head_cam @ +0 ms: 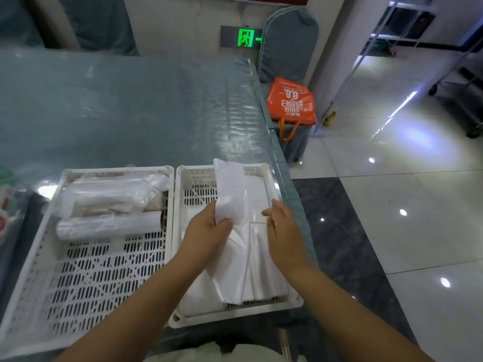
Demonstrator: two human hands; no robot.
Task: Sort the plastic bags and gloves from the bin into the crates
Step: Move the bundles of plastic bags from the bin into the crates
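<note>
Two white perforated crates sit side by side on the table. The left crate (34,270) holds rolls of clear plastic bags (109,205) at its far end. The right crate (261,168) holds flat white plastic sheets or bags (261,270). My left hand (209,233) grips a white plastic bag (230,189) that stands up over the right crate. My right hand (282,231) hovers just right of it with relaxed fingers, holding nothing. The bin is out of view.
The table (130,105) is covered in grey-blue cloth under clear plastic. An orange tote bag (291,100) sits on a covered chair (290,43) past the table's right edge. Glossy tiled floor (392,205) lies to the right.
</note>
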